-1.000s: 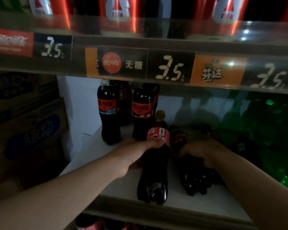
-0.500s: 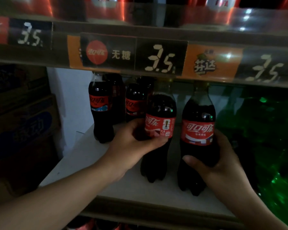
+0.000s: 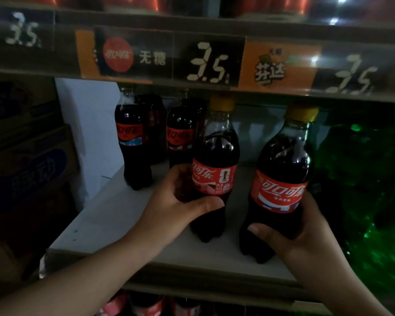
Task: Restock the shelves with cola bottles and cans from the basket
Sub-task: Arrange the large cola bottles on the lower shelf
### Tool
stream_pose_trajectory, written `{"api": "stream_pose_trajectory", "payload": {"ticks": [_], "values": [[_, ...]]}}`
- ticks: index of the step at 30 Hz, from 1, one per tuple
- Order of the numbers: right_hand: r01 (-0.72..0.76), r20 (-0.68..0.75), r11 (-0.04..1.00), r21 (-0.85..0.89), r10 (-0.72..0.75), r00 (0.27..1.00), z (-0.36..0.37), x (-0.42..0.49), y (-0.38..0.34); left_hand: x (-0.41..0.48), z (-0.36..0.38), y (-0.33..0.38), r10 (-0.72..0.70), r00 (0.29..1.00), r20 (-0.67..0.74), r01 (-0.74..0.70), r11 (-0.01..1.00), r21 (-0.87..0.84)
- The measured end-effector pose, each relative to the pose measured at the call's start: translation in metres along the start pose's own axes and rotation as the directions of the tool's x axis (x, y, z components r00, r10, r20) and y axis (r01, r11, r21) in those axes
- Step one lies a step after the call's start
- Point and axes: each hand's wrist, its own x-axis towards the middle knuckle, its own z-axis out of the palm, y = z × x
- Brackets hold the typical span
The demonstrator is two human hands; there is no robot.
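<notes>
Two cola bottles with red labels and yellow caps stand upright on the white shelf (image 3: 105,220). My left hand (image 3: 176,201) wraps around the lower body of the left cola bottle (image 3: 214,160). My right hand (image 3: 294,242) grips the base of the right cola bottle (image 3: 281,174), which stands nearer the shelf's front edge. Behind them, further back on the shelf, stand several more cola bottles (image 3: 130,142) with red labels. The basket is out of view.
A price rail (image 3: 192,58) with 3.5 tags runs across just above the bottle caps. Green bottles (image 3: 369,179) fill the shelf's right side. Cardboard boxes (image 3: 30,160) are stacked to the left. More cola bottles (image 3: 146,306) show on the shelf below.
A second ago both bottles lay tipped forward on the shelf; my hands have stood them upright. Since half a second ago they have barely shifted, and the view has drawn closer.
</notes>
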Motion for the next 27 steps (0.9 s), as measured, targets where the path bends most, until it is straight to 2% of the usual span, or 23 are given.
{"api": "stream_pose_trajectory", "payload": {"ticks": [4,9,18,23,27], "values": [[0.008,-0.01,0.999,-0.037,-0.009,1.0,-0.008,-0.001,-0.01,-0.007,-0.003,-0.001,-0.077,0.994,0.081,0.073,0.996,0.047],[0.002,-0.035,0.988,-0.155,-0.008,0.999,-0.013,0.0,-0.023,-0.008,-0.006,-0.007,-0.071,0.997,-0.024,0.073,0.99,0.121],[0.019,-0.006,0.919,-0.393,-0.023,1.0,-0.005,0.025,-0.022,-0.005,0.003,-0.013,-0.016,0.998,-0.064,0.034,0.956,0.293],[-0.025,0.022,0.896,-0.444,0.039,0.999,-0.005,0.06,-0.025,0.013,0.025,-0.02,0.032,0.993,-0.113,0.005,0.951,0.309],[0.002,0.044,0.857,-0.515,0.024,0.999,-0.002,0.101,-0.006,0.048,0.047,-0.036,0.061,0.974,-0.219,0.01,0.951,0.308]]}}
